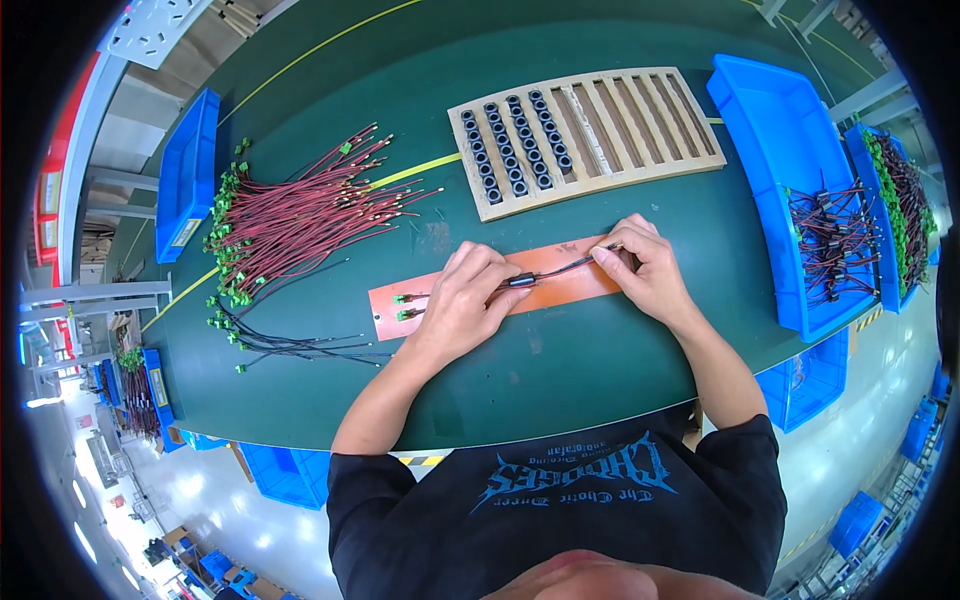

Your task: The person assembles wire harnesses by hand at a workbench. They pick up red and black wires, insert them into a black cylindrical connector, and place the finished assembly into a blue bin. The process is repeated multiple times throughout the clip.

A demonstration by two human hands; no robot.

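Note:
An orange board [585, 288] lies flat on the green table in front of me. Over it runs a red-and-black wire pair [565, 269] with a black cylindrical core [522, 280] around it. My left hand [462, 300] is closed on the wires beside that core, its fingertips close against it. At the wires' other end, my right hand [643, 268] pinches the tips between thumb and forefinger. Two small green connectors [404, 299] stick out on the board's left part, past my left hand. The wires between them and the core are partly hidden under my fingers.
A wooden slotted rack [492, 211] holds several black cores [491, 182] beyond the board. Red wires [300, 200] with green connectors are heaped at left, black wires [290, 343] nearer. Blue bins [750, 95] stand right, one holding cored wires [830, 240]; another blue bin [190, 165] stands far left.

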